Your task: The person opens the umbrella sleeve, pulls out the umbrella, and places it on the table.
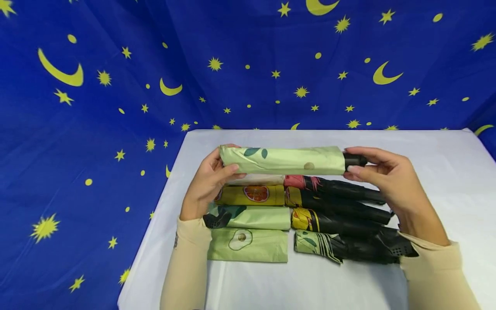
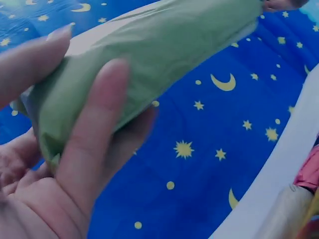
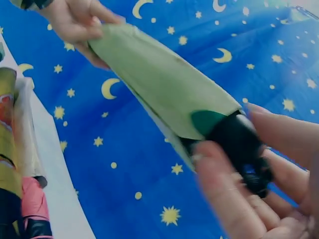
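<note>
Above the table, both hands hold a compact umbrella in a light green sleeve (image 1: 283,160) level between them. My left hand (image 1: 205,183) grips the sleeve's left end, thumb in front and other fingers behind. At the other end, my right hand (image 1: 391,181) pinches the black umbrella handle (image 1: 354,159), which sticks out of the sleeve. In the right wrist view the handle (image 3: 239,144) lies between thumb and fingers. The left wrist view shows the green sleeve (image 2: 164,50) running away from the left fingers.
Below lie a yellow sleeve with orange slices (image 1: 255,195), a green sleeve (image 1: 267,218), an avocado-print sleeve (image 1: 267,247) and a pale one (image 1: 263,180). To their right are several folded black umbrellas (image 1: 345,224) with coloured ends. A blue star-patterned cloth (image 1: 271,51) hangs behind the white table (image 1: 248,284).
</note>
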A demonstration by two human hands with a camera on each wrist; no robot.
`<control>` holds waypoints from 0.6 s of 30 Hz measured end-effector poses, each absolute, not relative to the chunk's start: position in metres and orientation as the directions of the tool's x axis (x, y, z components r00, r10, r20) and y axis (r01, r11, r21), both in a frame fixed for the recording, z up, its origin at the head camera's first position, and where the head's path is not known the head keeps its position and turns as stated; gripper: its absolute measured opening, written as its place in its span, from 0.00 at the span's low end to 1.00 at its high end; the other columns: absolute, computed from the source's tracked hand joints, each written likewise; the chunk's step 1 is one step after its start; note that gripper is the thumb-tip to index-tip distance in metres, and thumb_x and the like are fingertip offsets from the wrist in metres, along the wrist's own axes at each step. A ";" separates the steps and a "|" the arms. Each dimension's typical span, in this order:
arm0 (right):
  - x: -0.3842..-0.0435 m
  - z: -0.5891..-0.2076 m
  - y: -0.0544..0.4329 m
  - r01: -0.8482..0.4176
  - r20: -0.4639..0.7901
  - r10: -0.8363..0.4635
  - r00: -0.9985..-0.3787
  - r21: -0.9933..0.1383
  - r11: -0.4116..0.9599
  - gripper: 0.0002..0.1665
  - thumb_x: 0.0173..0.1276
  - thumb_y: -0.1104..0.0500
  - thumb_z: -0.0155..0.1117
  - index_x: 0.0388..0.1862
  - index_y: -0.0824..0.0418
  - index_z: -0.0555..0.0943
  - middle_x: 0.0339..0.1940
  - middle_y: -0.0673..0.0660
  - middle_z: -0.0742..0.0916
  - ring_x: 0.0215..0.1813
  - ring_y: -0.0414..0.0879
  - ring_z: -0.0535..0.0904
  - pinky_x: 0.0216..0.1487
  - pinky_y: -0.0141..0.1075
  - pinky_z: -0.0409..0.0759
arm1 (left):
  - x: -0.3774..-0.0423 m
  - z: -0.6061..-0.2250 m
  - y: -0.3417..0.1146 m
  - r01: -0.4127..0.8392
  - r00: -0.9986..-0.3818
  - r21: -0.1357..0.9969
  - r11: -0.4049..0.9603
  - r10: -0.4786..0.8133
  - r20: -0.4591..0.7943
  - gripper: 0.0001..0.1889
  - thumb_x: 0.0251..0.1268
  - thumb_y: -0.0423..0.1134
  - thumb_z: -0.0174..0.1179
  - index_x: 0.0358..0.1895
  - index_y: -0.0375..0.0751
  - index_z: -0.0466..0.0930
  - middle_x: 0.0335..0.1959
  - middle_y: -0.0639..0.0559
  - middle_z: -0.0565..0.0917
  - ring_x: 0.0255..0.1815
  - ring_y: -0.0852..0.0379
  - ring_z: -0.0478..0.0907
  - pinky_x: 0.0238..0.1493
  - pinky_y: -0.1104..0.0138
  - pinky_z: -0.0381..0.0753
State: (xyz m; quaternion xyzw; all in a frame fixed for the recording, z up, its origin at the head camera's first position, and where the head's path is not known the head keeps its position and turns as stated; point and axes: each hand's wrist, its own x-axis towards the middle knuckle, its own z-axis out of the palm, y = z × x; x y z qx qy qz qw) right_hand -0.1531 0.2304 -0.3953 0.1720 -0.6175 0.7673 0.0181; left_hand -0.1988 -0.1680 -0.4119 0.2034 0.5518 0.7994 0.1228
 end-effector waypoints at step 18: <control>-0.145 -0.427 0.227 -0.236 0.228 -0.162 -0.960 -0.971 0.027 0.23 0.60 0.77 0.73 0.56 0.75 0.83 0.40 0.56 0.90 0.27 0.40 0.83 0.29 0.29 0.82 | -0.190 -0.430 -0.165 0.075 -0.830 0.983 -0.167 0.536 0.155 0.27 0.62 0.26 0.71 0.65 0.36 0.77 0.62 0.39 0.80 0.57 0.44 0.80 0.51 0.63 0.84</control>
